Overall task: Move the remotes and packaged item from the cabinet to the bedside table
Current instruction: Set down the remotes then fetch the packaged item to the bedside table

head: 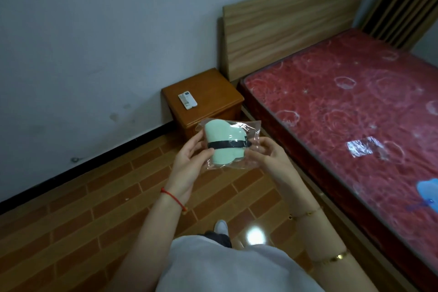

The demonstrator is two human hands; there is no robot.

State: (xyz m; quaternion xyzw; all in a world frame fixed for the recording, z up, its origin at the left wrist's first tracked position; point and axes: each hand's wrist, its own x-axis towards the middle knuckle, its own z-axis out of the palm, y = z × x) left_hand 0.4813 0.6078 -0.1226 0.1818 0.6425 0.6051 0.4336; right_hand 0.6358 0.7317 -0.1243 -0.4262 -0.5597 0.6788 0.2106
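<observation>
I hold the packaged item in front of me, a pale green soft thing with a black band inside a clear plastic bag. My left hand grips its left edge and my right hand grips its right edge. Beyond it stands the brown wooden bedside table against the wall. Two white remotes lie side by side on its top, near the left edge. The cabinet is not in view.
A bed with a red patterned mattress and wooden headboard fills the right side, touching the bedside table. A blue object lies on the mattress at the right edge. Brick-patterned floor stretches between me and the wall.
</observation>
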